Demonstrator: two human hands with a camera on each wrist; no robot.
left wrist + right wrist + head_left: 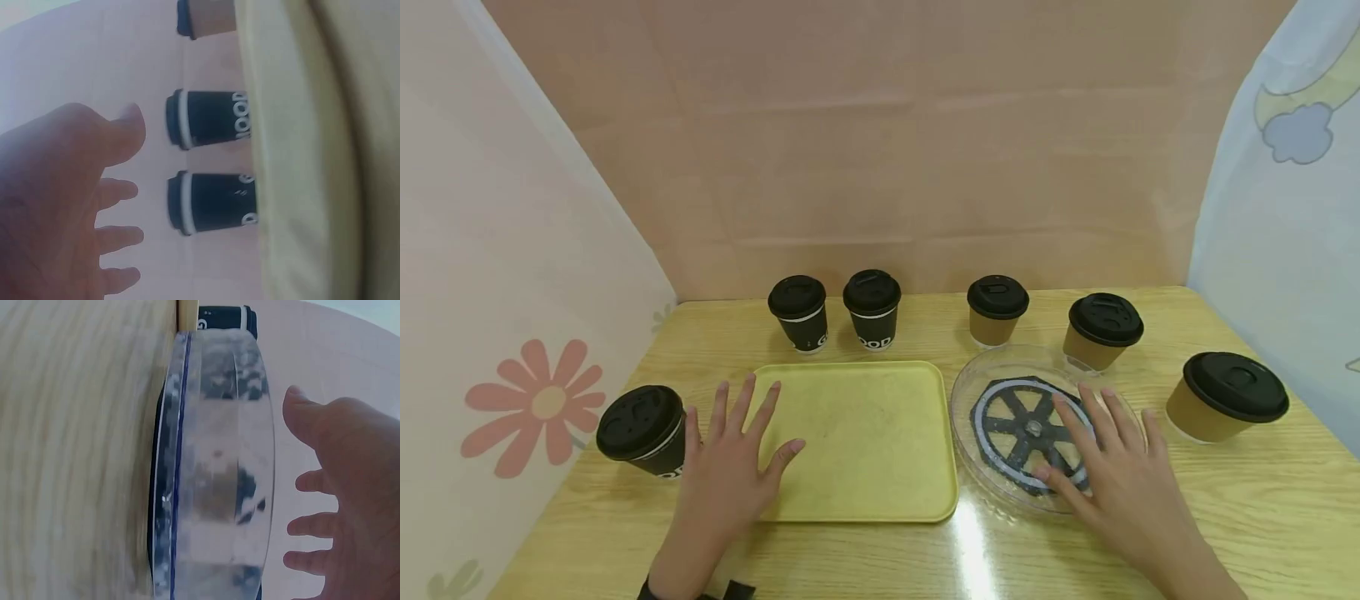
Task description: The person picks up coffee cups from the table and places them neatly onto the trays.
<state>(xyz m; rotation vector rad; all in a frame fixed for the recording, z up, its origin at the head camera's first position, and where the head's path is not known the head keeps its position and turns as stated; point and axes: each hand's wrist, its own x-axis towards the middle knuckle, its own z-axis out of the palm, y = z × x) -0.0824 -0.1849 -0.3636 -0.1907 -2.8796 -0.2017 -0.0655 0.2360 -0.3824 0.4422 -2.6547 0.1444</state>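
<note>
My left hand [727, 473] hovers over the left edge of a yellow rectangular tray [865, 442], its fingers spread and holding nothing. Beside it, to the left, stands a black paper cup [643, 425] with a black lid. My right hand [1123, 479], fingers also spread, is over the right part of a round clear plastic dish [964, 408] that has a black, spoked wheel shape under it. In the right wrist view the dish [215, 456] appears edge-on, with the hand [356, 494] apart from its rim. The left wrist view shows the left hand [56, 200] empty.
Two black lettered cups, one left [799, 315] and one right [872, 310], stand behind the tray. Three brown cups with black lids stand around the dish: one behind [992, 327], one at its back right [1090, 346], and one farther right [1198, 412]. Fabric walls enclose the wooden table [880, 558].
</note>
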